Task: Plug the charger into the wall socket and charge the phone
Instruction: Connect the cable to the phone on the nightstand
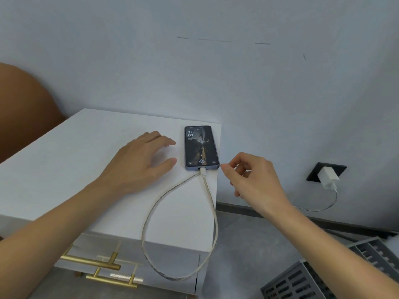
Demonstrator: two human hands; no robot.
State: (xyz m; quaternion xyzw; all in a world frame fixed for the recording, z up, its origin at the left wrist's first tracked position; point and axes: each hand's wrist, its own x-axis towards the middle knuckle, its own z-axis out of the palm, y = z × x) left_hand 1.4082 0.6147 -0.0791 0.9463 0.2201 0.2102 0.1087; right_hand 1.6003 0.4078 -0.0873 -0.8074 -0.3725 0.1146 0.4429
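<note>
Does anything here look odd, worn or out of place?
The white cable from the phone looks grubby and scuffed, and its long loop hangs over the front edge of the cabinet. The wall carries dark scuff marks. The charger sits in its socket.

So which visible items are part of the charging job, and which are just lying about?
Job: dark lit-screen phone; white cable; white charger block; black wall socket.
Lying about: grey slotted plastic crate; brass drawer handles; white cabinet.
</note>
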